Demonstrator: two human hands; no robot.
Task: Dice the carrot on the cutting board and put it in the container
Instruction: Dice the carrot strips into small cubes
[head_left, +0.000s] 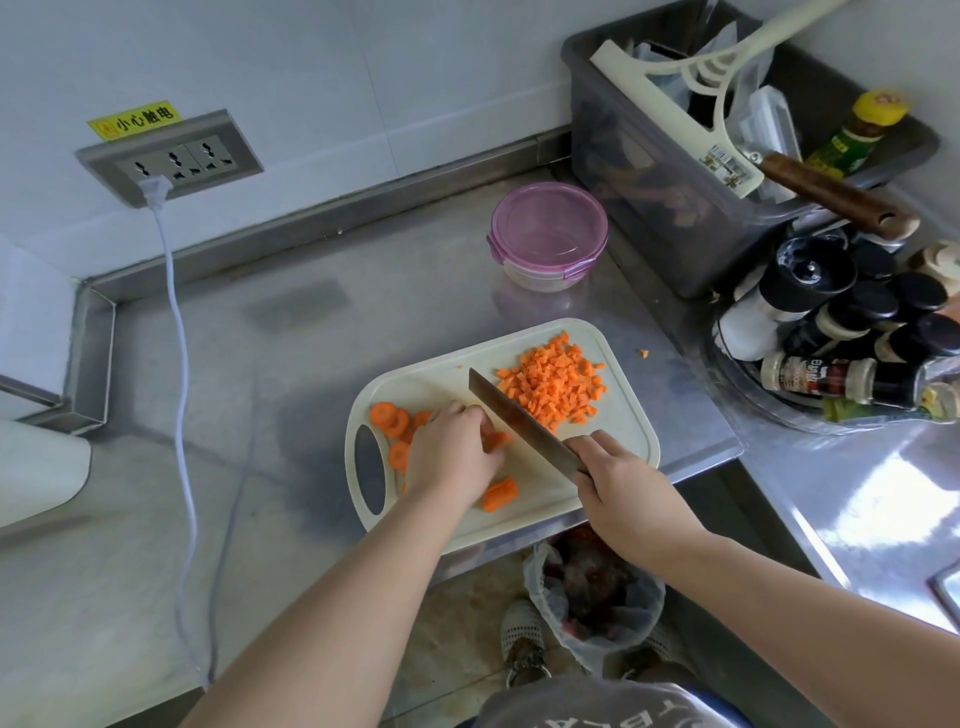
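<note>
Left hand (451, 453): on the cutting board (613, 467), fingers curled down, pinning carrot strips (496, 440).
Right hand (623, 486): at the board's near edge, clenched round the knife (519, 418).

The counter (363, 291) was brushed stainless steel, dully glossy and smeared. The cutting board (613, 467) was matt cream plastic. The knife (519, 421) blade was smooth bright metal. The container (549, 236) was clear plastic under a glossy translucent purple lid. The bin (649, 171) looked like grey translucent plastic, and a handle (831, 195) jutting from it was dark polished wood
</note>
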